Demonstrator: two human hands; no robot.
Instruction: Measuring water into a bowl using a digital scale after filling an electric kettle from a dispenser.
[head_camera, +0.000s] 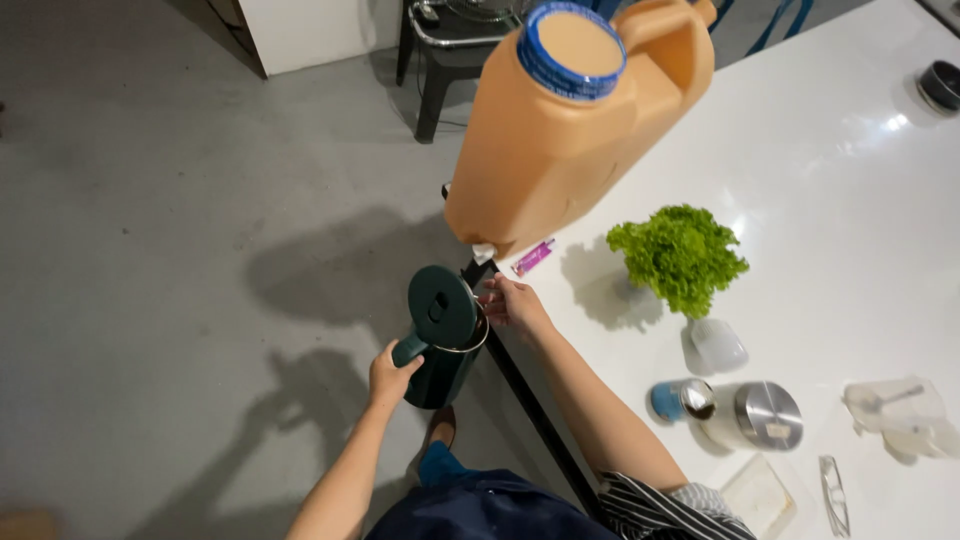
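My left hand (392, 375) grips the handle of a dark green kettle (442, 340), held off the table's corner with its lid flipped up. Directly above the kettle's mouth sits the white tap (484, 252) of a large orange water jug (570, 130) with a blue cap, standing on the white table (850, 200). My right hand (512, 303) reaches to the kettle's rim just under the tap; whether its fingers pinch anything is unclear.
On the table lie a green lettuce head (680, 255), a small pink lighter (533, 257), a steel canister (760, 415), a blue-capped jar (675, 398), clear plastic containers (895, 412) and a dark bowl (940, 85). A black stool (440, 60) stands behind on the grey floor.
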